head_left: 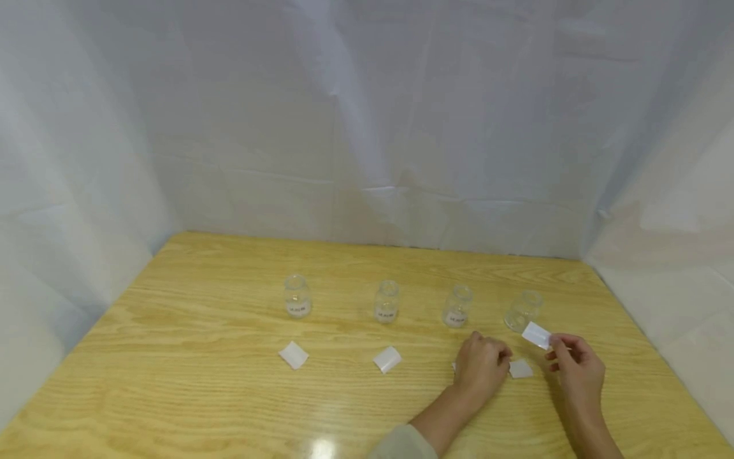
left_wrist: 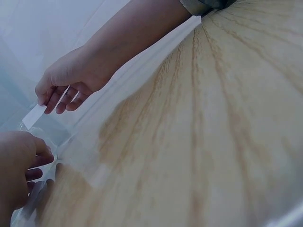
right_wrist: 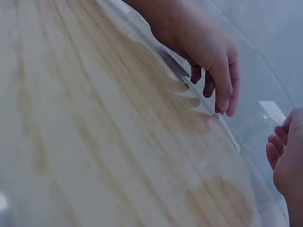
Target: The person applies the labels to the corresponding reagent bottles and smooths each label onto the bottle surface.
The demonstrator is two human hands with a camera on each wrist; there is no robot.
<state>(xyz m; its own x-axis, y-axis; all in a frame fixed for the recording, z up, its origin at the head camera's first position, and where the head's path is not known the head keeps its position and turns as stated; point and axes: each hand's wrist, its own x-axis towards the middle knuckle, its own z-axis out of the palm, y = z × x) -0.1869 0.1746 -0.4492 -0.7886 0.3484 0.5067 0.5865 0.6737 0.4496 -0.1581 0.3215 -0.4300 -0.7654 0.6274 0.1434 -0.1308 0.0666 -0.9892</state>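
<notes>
My right hand pinches a small white label by its edge, between thumb and fingertips. The label is held up in front of the rightmost glass jar, overlapping its lower part in the head view. Low over the table, my left hand has its fingers curled and its fingertips at the left edge of a white paper piece. In the right wrist view a tiny white bit shows at the left hand's fingertips. Another white piece is mostly hidden behind the left hand.
Three more glass jars stand in the row: one at left, one in the middle and one beyond my left hand. Each has a printed white label. Two white paper pieces, left and middle, lie on the wooden table. White sheeting surrounds it.
</notes>
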